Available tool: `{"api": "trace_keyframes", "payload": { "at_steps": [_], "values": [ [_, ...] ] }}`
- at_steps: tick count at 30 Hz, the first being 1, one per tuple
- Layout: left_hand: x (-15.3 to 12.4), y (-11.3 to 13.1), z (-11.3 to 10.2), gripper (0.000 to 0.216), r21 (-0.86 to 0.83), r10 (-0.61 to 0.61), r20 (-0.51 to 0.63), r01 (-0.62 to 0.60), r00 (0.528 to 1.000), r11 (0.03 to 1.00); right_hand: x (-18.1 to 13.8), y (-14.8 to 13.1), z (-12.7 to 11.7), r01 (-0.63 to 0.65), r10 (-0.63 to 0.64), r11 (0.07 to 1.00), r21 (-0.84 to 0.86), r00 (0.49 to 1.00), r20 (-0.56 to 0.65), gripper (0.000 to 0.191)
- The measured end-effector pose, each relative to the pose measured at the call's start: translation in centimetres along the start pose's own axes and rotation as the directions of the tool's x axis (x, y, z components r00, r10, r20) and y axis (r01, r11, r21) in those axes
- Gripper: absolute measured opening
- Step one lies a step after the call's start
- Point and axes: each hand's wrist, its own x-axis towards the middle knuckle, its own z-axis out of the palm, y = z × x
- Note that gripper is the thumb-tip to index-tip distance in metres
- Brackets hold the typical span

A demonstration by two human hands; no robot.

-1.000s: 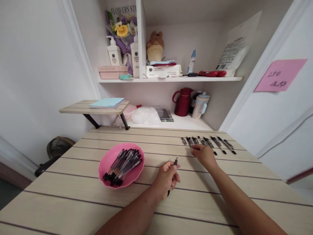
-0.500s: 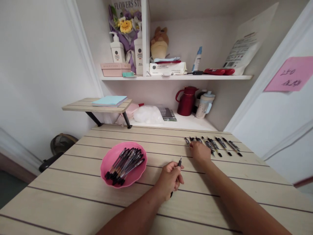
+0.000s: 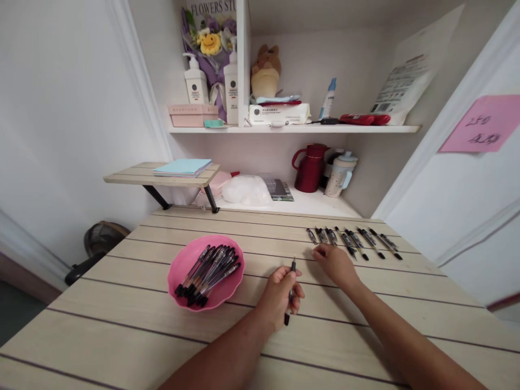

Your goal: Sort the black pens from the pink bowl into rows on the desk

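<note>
The left hand (image 3: 280, 295) is wrapped around a pen (image 3: 290, 298), with its tip poking out past the thumb. The right hand (image 3: 335, 265), beside it, has bent fingers, but I can't tell if they pinch anything, and a row of pens (image 3: 348, 244) lies just past it on the table (image 3: 325, 346). Left of the left hand sits a bowl (image 3: 231, 287) with more pens (image 3: 209, 273) in it, and far past the right hand stands a red jug (image 3: 311, 170).
</note>
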Motion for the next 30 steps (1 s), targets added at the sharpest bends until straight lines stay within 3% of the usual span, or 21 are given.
{"api": "trace_keyframes", "payload": {
  "at_steps": [1,3,5,9,14,19,23,27,30],
  "values": [
    [0.1,0.1,-0.1,0.030,-0.087,0.010,-0.020,-0.012,1.000,0.996,-1.3,-0.3,0.1,0.005,-0.024,0.986,0.165,0.994,0.109,0.033],
    [0.4,0.3,-0.1,0.028,-0.279,0.035,-0.057,-0.049,0.998,0.959,-4.0,-1.0,0.6,-0.102,-0.070,0.874,0.475,0.941,0.331,0.043],
    [0.6,0.6,-0.2,0.025,-0.418,0.058,-0.095,-0.093,0.994,0.904,-6.6,-1.7,1.2,-0.187,-0.113,0.781,0.596,0.896,0.429,0.040],
    [0.7,0.9,-0.2,0.020,-0.496,0.094,-0.144,-0.154,0.985,0.854,-9.3,-3.0,2.3,-0.048,-0.193,0.760,0.649,0.936,0.296,0.023],
    [0.8,1.0,-0.4,0.022,-0.525,0.132,-0.151,-0.192,0.980,0.829,-9.4,-3.9,2.9,0.013,-0.218,0.755,0.656,0.948,0.232,0.015],
    [0.8,1.0,-0.6,0.022,-0.535,0.152,-0.132,-0.199,0.980,0.821,-9.3,-4.5,3.0,0.145,-0.233,0.831,0.536,0.967,0.099,0.018],
    [1.0,1.0,-0.7,0.033,-0.515,0.108,-0.126,-0.158,0.986,0.842,-7.3,-4.1,2.4,0.164,-0.193,0.907,0.388,0.980,0.038,0.017],
    [1.1,0.9,-1.0,0.037,-0.485,0.026,-0.121,-0.082,0.992,0.871,-3.0,-2.6,1.2,0.021,-0.023,0.996,-0.081,0.999,-0.024,0.018],
    [1.1,0.8,-1.1,0.037,-0.453,0.015,-0.100,-0.059,0.995,0.889,-0.4,-1.6,1.0,-0.076,0.063,0.975,-0.207,0.996,-0.066,0.022]
  ]
}}
